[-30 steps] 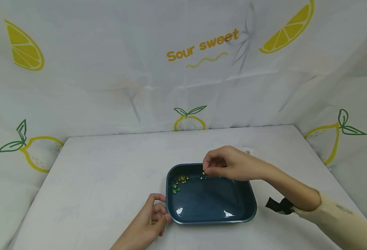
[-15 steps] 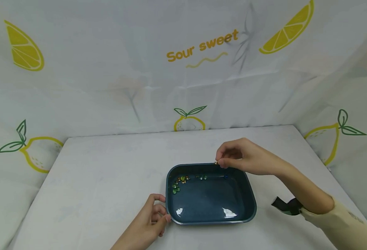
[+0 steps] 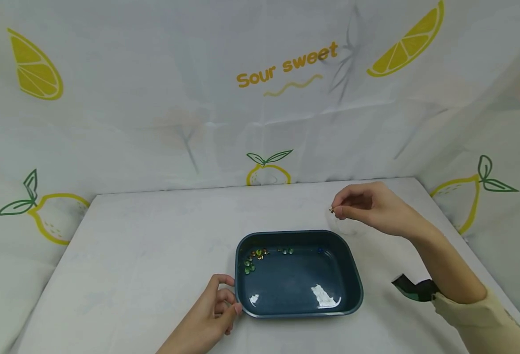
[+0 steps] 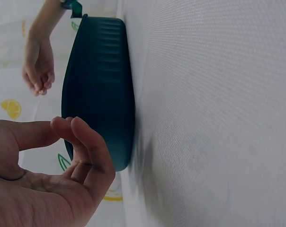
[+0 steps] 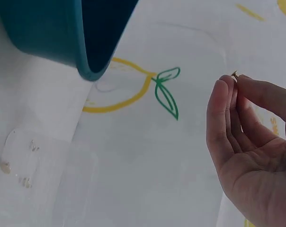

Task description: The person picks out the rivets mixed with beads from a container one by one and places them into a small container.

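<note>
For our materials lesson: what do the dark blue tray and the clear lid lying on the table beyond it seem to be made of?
Dark blue tray: probably moulded plastic, glossy; bright glare patches, rounded corners, ribbed outer wall. Clear lid: apparently thin transparent plastic; the table shows through, only faint edges visible. The right hand pinches a small piece, too tiny to judge.

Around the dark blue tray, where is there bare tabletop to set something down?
Bare white tabletop spans everything left of the dark blue plastic tray and the strip behind it. Crowded spots: the left hand at the tray's near-left corner, and the right hand pinching a small bead above a clear plastic container.
</note>
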`<state>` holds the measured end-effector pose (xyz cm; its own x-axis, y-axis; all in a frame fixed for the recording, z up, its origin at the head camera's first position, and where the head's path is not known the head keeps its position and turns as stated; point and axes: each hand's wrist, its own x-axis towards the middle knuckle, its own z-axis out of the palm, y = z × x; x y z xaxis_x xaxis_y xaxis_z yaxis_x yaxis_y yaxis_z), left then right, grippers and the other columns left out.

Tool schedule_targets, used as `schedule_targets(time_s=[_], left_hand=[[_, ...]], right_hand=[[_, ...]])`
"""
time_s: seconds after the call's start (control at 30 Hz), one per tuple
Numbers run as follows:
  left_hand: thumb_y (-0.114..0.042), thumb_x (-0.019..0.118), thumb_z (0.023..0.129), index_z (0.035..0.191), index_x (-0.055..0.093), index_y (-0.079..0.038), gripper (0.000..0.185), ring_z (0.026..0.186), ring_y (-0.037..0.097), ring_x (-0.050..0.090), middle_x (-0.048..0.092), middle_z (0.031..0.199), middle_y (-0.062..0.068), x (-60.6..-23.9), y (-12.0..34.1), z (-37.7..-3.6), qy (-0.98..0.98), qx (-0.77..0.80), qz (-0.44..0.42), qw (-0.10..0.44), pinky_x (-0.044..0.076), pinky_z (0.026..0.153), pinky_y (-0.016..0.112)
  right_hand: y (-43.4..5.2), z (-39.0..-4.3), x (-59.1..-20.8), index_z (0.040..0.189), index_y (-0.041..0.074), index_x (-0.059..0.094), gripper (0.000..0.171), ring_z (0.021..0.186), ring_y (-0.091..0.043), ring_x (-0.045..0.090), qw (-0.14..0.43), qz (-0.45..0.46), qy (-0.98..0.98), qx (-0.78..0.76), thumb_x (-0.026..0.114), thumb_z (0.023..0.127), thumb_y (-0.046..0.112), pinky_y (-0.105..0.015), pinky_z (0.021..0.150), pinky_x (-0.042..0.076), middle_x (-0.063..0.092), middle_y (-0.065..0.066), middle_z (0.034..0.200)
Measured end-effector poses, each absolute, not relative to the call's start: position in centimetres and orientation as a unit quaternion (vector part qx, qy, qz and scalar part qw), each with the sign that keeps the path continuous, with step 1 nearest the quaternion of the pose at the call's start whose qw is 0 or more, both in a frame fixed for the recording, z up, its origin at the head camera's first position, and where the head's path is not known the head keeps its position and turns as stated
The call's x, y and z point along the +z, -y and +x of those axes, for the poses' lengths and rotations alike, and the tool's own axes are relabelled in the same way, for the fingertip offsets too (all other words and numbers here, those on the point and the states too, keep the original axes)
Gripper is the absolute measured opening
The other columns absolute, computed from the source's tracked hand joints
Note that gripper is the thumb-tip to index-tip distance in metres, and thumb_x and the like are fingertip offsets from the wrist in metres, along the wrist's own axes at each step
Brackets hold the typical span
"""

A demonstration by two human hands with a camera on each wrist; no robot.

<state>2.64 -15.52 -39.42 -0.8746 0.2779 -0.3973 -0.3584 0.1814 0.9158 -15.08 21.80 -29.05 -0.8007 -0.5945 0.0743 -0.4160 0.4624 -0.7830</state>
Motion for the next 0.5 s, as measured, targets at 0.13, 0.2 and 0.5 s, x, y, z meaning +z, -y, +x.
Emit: schedule_targets(time_s=[0.13,0.2,0.5], left_hand=[[-0.01,0.063,0.108,0.148,0.033,-0.002,0.05,0.07,0.018,0.058,0.063,0.1,0.01,-39.5,15.5,2.6,-0.728,0.639,-0.028,0.247,0.048,0.061,0.024],[-0.01,0.063,0.108,0.148,0.034,-0.002,0.05,0.07,0.018,0.058,0.063,0.1,0.009,-39.4,15.4,2.6,-0.73,0.638,-0.028,0.246,0.048,0.061,0.024],[-0.011,0.063,0.108,0.147,0.034,-0.002,0.05,0.069,0.016,0.058,0.062,0.1,0.008,-39.3,15.5,2.7,-0.734,0.634,-0.022,0.243,0.049,0.061,0.024]], right_hand=[[-22.7,-15.4,-29.2,0.104,0.012,0.075,0.005,0.082,-0.015,0.074,0.085,-0.283,-0.86,-0.417,0.073,0.103,0.007,-0.025,0.077,0.062,0.077,-0.001,0.096],[-23.2,-15.4,-29.3,0.104,0.012,0.075,0.005,0.082,-0.015,0.075,0.074,-0.277,-0.864,-0.414,0.073,0.103,0.007,-0.024,0.077,0.062,0.077,0.0,0.095],[-25.0,-16.2,-30.1,0.107,0.008,0.077,0.006,0.083,-0.007,0.075,0.024,-0.23,-0.892,-0.388,0.074,0.101,0.007,-0.016,0.079,0.06,0.078,0.006,0.094]])
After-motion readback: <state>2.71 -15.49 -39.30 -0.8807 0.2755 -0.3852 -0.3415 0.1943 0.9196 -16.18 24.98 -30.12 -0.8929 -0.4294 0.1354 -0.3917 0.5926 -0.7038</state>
